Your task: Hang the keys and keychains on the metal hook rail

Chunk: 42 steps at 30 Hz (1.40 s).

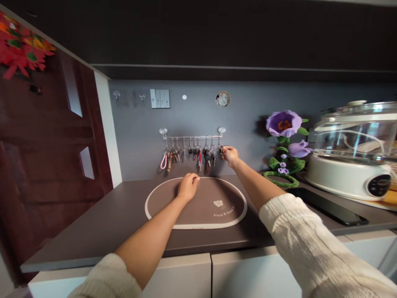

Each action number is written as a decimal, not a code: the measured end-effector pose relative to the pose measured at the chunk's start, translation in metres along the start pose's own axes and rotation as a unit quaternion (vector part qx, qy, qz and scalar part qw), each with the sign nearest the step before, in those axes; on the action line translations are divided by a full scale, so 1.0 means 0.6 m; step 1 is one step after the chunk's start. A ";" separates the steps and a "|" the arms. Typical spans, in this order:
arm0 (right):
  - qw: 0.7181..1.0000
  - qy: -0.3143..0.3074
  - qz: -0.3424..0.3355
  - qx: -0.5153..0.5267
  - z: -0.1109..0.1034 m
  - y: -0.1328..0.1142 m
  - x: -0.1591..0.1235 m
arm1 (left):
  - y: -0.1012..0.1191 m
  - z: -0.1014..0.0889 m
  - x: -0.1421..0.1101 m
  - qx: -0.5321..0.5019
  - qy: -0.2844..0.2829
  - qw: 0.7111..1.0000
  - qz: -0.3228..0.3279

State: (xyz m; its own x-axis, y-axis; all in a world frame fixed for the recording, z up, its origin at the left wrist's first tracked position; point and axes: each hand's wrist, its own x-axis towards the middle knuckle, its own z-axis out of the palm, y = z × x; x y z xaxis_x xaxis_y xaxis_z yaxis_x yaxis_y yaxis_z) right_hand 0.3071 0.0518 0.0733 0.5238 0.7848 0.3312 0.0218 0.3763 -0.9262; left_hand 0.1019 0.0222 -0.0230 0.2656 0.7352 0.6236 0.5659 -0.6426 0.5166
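A metal hook rail (192,137) is fixed to the grey wall, with several bunches of keys (198,154) hanging from it. My right hand (230,155) is raised to the rail's right end, fingers pinched on the rightmost key bunch (221,151). My left hand (187,186) rests on the far edge of an oval brown mat (217,215), its fingers curled closed; I cannot make out anything inside them. A pink strap (163,160) hangs at the rail's left end.
A dark phone (328,205) lies on the grey countertop (102,223) at the right. Behind it stand a purple flower ornament (287,142) and a white cooker with a glass lid (353,153). A dark wooden door (46,165) is at the left.
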 end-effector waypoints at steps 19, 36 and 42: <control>0.992 -0.117 0.019 -0.050 -0.030 -0.037 -0.199 | 0.059 -0.091 -0.034 -0.267 -0.007 0.963 -0.042; 0.944 -0.295 -0.138 -0.045 -0.044 0.000 -0.361 | 0.042 -0.181 -0.176 -0.249 -0.090 0.963 0.044; 0.934 -0.317 -0.149 -0.070 -0.048 0.010 -0.362 | 0.038 -0.174 -0.182 -0.257 -0.098 0.960 0.041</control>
State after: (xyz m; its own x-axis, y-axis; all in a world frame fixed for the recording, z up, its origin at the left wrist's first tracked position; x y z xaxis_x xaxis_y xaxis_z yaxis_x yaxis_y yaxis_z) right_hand 0.2181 -0.1306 -0.0091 -0.1318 0.8065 0.5764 0.2202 0.5907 -0.7762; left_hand 0.0046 -0.0951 -0.0180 0.4631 0.6721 0.5778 0.0896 -0.6841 0.7239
